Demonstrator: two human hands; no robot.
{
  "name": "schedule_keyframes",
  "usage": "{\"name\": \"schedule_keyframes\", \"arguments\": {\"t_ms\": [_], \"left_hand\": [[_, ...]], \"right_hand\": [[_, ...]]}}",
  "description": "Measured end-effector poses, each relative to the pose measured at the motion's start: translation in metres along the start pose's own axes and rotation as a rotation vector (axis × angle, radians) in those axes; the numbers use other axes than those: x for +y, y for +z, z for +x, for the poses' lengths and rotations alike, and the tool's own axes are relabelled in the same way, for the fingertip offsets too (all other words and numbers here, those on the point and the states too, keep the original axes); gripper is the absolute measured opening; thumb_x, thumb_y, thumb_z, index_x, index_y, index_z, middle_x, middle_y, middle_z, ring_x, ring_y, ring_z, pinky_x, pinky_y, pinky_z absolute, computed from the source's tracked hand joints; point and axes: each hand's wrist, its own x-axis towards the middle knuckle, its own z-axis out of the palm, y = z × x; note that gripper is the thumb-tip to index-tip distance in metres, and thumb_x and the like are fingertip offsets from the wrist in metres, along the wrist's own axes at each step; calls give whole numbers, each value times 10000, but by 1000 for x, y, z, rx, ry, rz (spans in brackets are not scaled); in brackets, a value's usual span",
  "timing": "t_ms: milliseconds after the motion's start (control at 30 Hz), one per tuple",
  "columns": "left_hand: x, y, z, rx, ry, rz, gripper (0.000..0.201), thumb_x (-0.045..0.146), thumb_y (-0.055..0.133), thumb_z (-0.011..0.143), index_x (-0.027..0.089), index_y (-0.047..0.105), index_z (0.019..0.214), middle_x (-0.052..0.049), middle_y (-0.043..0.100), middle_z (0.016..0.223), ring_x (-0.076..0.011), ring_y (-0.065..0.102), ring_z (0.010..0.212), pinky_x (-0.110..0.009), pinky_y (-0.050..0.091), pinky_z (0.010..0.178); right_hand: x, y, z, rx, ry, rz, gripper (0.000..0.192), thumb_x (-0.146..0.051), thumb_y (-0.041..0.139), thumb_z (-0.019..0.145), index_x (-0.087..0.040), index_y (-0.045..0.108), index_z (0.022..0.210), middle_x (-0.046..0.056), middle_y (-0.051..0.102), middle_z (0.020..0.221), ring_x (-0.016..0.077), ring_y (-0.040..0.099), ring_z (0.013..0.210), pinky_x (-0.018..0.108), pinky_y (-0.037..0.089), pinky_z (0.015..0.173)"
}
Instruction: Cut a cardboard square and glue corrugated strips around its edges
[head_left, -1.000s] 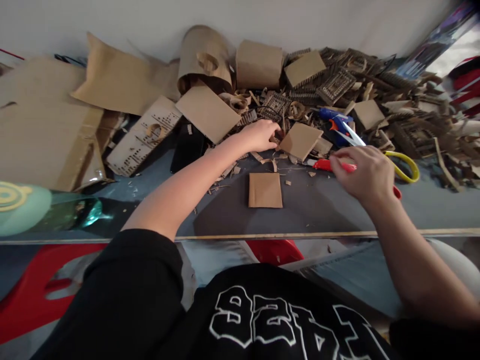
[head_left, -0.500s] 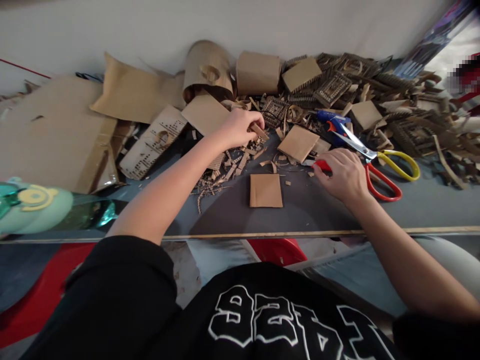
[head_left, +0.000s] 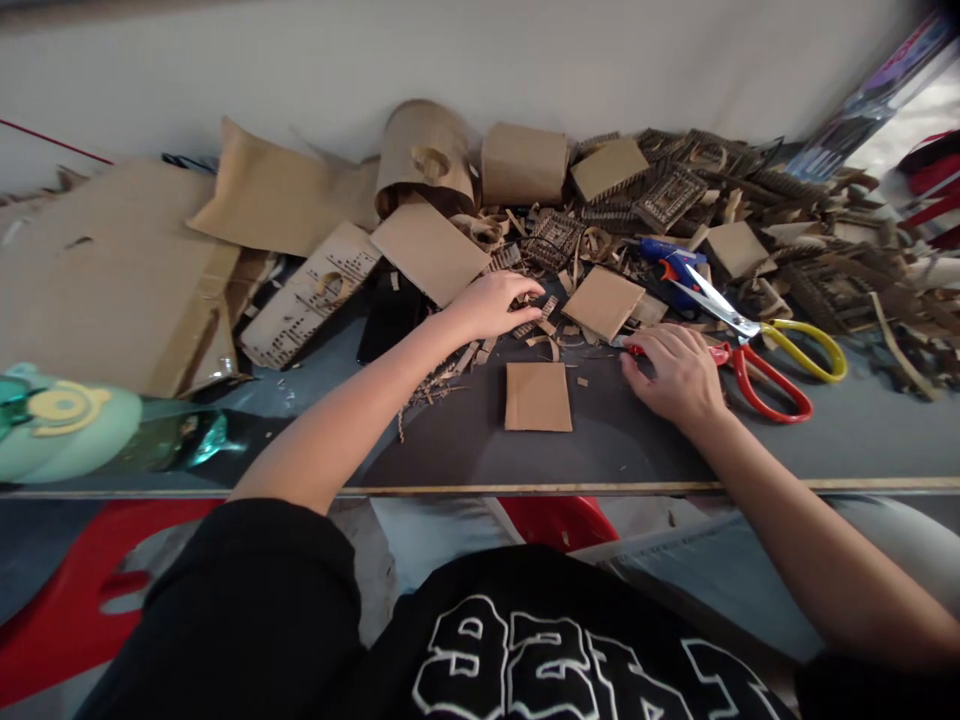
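While the left hand [head_left: 491, 303] lay palm down among the cardboard scraps [head_left: 480, 345], its fingers loosely spread and closed on nothing that could be made out, the right hand [head_left: 675, 370] rested flat on the grey tabletop [head_left: 862, 430] with its fingertips at a small red tool [head_left: 637, 349], most of which it hid; whether it gripped that tool could not be told. Between the two hands, slightly nearer the body than either, lay a small cardboard rectangle [head_left: 538, 396], flat and untouched, its longer sides running away from the person; it sat inward and toward the body from the left hand and inward from the right, and the right hand looked a little nearer to it. Just beyond the gap between the hands lay a tilted cardboard square [head_left: 604, 300]. Immediately outward from the right hand were scissors [head_left: 757, 345] with one red and one yellow handle, blades pointing away toward a blue glue gun [head_left: 667, 255]. Beyond the left hand a larger cardboard panel [head_left: 429, 250] leaned against a curved cardboard piece [head_left: 426, 160] and a cardboard box [head_left: 523, 165], with a perforated cardboard strip [head_left: 315, 295] outward of the left forearm. Farther right of the right hand spread a heap of lattice-cut cardboard pieces [head_left: 750, 190], and far outward on the left stood a pale green object [head_left: 60, 430]
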Motion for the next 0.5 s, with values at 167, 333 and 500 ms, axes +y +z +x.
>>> {"name": "schedule_keyframes", "arguments": {"t_ms": [167,333,500], "left_hand": [[8,12,13,-115,115,143,433,344,696,884,218,669,1297,-101,721,1238,-259,676,1117,-381,521,973],[11,6,14,-42,84,187,293,254,539,968,172,740,1164,-111,754,1099,-251,696,1039,-383,528,942],[19,-15,-20,219,81,37,340,240,432,1019,160,726,1169,-108,742,1166,-211,680,1099,-373,520,1000]], "right_hand": [[0,0,0,-36,34,26,212,-299,538,930,-206,703,1025,96,736,1074,264,657,1055,432,507,961],[-1,1,0,-42,35,46,223,-302,530,934,-197,704,1026,96,738,1078,260,655,1055,431,493,983],[-3,-3,1,-35,51,44,230,-325,504,954,-204,693,1003,89,735,1076,255,652,1066,410,482,975]]}}
